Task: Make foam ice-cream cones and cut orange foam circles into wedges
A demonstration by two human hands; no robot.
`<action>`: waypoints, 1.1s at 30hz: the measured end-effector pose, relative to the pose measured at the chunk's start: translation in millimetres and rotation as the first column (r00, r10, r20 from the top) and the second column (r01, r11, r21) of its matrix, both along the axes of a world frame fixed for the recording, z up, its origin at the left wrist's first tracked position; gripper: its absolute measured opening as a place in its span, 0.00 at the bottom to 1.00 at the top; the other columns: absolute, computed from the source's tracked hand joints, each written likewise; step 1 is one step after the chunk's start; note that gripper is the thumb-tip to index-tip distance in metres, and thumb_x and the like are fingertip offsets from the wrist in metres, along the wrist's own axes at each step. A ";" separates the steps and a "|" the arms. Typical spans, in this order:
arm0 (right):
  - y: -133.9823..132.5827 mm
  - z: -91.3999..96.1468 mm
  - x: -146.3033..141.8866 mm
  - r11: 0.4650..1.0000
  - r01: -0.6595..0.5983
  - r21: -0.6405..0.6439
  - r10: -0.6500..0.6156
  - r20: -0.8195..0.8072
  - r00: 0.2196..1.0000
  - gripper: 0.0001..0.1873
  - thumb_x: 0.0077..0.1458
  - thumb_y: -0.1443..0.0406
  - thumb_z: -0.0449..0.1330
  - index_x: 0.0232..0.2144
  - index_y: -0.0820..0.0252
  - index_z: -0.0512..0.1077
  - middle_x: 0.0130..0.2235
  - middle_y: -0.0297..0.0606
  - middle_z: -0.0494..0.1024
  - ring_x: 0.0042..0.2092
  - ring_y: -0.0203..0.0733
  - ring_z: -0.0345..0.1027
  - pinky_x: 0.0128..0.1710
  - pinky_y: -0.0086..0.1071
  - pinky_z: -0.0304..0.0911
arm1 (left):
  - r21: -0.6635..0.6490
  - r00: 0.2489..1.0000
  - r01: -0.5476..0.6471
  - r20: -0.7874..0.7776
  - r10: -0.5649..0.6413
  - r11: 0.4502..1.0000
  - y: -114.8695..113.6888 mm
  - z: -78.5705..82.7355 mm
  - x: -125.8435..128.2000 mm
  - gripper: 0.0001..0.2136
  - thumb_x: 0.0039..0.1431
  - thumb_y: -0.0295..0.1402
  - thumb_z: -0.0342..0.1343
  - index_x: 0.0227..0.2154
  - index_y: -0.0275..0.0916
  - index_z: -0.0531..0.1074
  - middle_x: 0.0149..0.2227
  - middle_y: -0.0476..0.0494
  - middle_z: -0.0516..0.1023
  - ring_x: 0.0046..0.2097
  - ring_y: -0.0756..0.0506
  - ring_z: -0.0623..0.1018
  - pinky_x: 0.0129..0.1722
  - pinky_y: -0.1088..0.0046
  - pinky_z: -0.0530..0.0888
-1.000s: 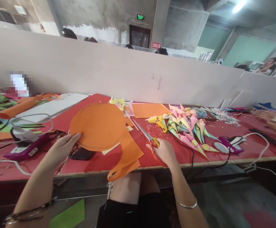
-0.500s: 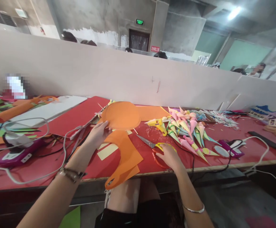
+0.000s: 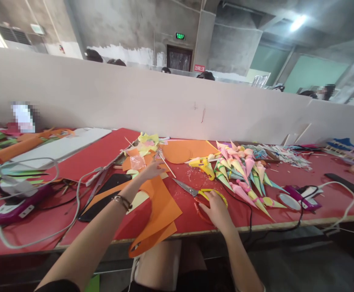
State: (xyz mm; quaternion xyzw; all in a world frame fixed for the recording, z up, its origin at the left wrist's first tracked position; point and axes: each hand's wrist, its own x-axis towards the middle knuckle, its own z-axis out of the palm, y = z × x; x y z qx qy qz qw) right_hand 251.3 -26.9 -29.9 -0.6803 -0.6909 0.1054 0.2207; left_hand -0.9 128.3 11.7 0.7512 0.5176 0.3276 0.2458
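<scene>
One pair of scissors [image 3: 192, 190]: is lying at the centre of the frame, its long axis slanting from the handles at lower right to the tips at upper left.
Right hand [image 3: 215, 209]: is gripping the handles, right of centre in the lower half, fingers wrapped about the loops.
Orange disc [image 3: 177, 154]: is lying flat at the middle of the frame, partly over an orange sheet [image 3: 199, 148] near the back of the red table [image 3: 192, 223].
Left hand [image 3: 151, 171]: is hovering or resting just left of and below the disc; whether its fingers are parted or pinching a scrap, I cannot tell.
Nearer hand: the left is sitting closer to the disc, which is lying to its upper right; from the right hand the disc is lying to the upper left, farther off.
Scissor tips: are pointing below the disc, towards the left hand's side, apart from both.
Wooden stick [image 3: 168, 166]: is slanting between left hand and tips.
Orange offcut [image 3: 161, 202]: is spreading below the left hand and hanging over the table's front edge.
Yellow glue gun [image 3: 204, 167]: is lying above the right hand, beside the paper cones [image 3: 243, 162].
</scene>
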 end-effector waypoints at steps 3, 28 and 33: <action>-0.4 -1.2 -1.8 1.000 0.020 0.016 -0.021 0.047 0.999 0.20 0.53 0.65 0.54 0.48 0.66 0.69 0.46 0.49 0.71 0.50 0.50 0.64 0.49 0.38 0.60 | -0.057 0.976 -0.039 -0.215 0.026 0.998 -3.5 -0.9 -32.9 0.16 0.47 0.40 0.59 0.38 0.36 0.73 0.45 0.38 0.73 0.52 0.34 0.68 0.50 0.57 0.66; -28.3 -14.6 -87.8 0.915 -0.260 0.308 0.378 -0.433 0.818 0.17 0.60 0.65 0.46 0.38 0.61 0.74 0.36 0.45 0.78 0.39 0.44 0.71 0.42 0.38 0.66 | 0.061 0.989 -0.023 0.150 0.013 0.998 -138.0 -10.5 -56.0 0.16 0.52 0.36 0.45 0.35 0.34 0.75 0.36 0.36 0.79 0.39 0.40 0.77 0.39 0.63 0.73; -28.2 -10.4 -117.6 0.960 0.047 0.276 0.209 -0.820 0.532 0.20 0.58 0.56 0.48 0.43 0.62 0.72 0.43 0.46 0.77 0.48 0.46 0.69 0.48 0.38 0.64 | 0.028 0.893 -0.067 0.447 0.048 0.997 -173.7 -26.2 -12.6 0.17 0.53 0.44 0.49 0.36 0.39 0.76 0.37 0.40 0.77 0.41 0.43 0.75 0.43 0.67 0.72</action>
